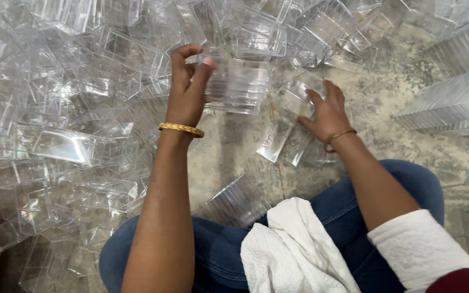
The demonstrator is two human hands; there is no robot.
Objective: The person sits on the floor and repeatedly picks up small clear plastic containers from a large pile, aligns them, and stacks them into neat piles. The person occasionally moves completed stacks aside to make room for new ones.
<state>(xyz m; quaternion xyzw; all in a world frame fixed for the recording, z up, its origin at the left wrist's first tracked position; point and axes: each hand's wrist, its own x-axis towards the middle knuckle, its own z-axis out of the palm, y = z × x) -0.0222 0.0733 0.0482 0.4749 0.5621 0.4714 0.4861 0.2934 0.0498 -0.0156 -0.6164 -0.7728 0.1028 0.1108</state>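
My left hand (pixel 187 89) is raised above the floor and grips a stack of clear plastic box parts (pixel 238 86) by its left end. A gold bangle (pixel 181 129) circles that wrist. My right hand (pixel 325 113) reaches down to the floor, fingers spread over loose clear plastic pieces (pixel 286 135), touching them; whether it grips one is unclear. A thin bracelet sits on the right wrist. A second short stack of clear parts (pixel 238 203) rests by my knee.
A large heap of loose clear plastic boxes (pixel 66 125) covers the left and far floor. Tall neat stacks (pixel 451 106) stand at the right. A white cloth (pixel 294 252) lies on my lap over blue jeans. The concrete floor (pixel 403 81) is stained.
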